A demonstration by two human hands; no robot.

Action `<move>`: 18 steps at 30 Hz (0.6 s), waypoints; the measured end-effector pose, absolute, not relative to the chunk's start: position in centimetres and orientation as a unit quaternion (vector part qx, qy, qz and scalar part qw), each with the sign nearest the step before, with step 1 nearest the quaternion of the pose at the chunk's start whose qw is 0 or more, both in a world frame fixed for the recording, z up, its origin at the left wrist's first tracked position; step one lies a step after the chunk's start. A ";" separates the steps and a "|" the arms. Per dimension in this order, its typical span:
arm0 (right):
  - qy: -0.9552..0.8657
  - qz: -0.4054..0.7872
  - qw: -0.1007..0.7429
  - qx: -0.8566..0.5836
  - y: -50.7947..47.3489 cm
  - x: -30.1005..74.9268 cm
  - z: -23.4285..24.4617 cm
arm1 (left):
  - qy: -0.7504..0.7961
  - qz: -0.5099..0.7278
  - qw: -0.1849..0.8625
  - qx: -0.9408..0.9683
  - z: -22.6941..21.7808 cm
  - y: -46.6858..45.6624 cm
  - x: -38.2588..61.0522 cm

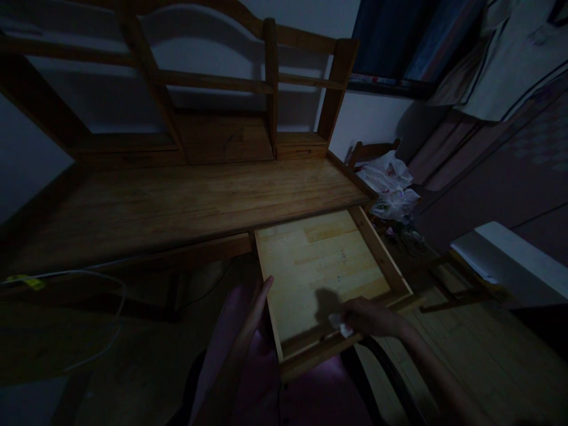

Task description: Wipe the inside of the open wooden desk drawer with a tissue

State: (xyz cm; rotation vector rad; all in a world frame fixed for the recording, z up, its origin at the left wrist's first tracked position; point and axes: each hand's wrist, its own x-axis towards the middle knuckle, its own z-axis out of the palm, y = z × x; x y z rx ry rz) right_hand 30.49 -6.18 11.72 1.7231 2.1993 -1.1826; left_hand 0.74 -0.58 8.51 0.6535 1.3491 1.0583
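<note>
A wooden drawer point(319, 266) is pulled out from under the desk top, with a pale bare bottom panel showing a few small dark marks. My right hand point(368, 316) is over the drawer's near right corner, fingers closed round a crumpled white tissue point(345, 329). Its shadow falls on the panel. Along the outside of the drawer's left wall lies my left hand point(258, 305), fingers stretched out and touching the wall; part of it is hidden in the dim light.
The wooden desk top point(199, 195) carries a shelf unit point(270, 89). White plastic bags point(390, 183) lie on a chair at the right. A white cable point(122, 296) hangs at the left. Right of the drawer stands a low wooden frame point(448, 290) beneath a white-topped object point(519, 254).
</note>
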 end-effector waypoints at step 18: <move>0.716 -0.461 -0.024 0.524 -6.9 30.2 8.2 | 0.556 0.462 0.636 0.270 5.7 -0.6 0.5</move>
